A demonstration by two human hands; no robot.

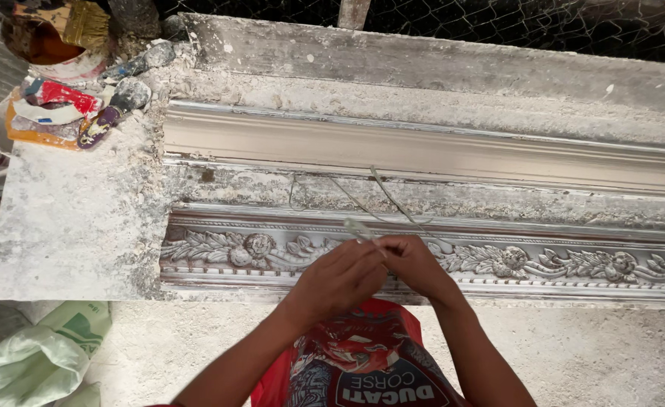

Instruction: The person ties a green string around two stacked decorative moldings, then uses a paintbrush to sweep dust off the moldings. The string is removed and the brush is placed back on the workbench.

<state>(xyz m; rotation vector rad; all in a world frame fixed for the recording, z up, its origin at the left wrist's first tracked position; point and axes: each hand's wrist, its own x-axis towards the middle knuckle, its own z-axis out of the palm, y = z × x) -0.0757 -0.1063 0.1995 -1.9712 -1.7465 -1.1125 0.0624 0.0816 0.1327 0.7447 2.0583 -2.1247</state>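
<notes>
- Head view: the left hand (331,280) and the right hand (415,264) meet over the ornamental moulding (498,260), both pinched closed around a thin wire (381,197), which loops up over the smooth plaster strip (423,151).
- Risk, as a judgement: the wire could slip from the fingers, or scratch the flower relief just under the hands, because the hands work so close above it.
- The loose loop might also catch on the rough crust between the two profiles.
- Surface: the counter (76,218) is caked with dried white plaster (very uneven).
- Room: a cluster of dirty tools (84,113) lies at the upper left, a green-white sack (42,354) lower left, wire mesh (498,22) behind.
</notes>
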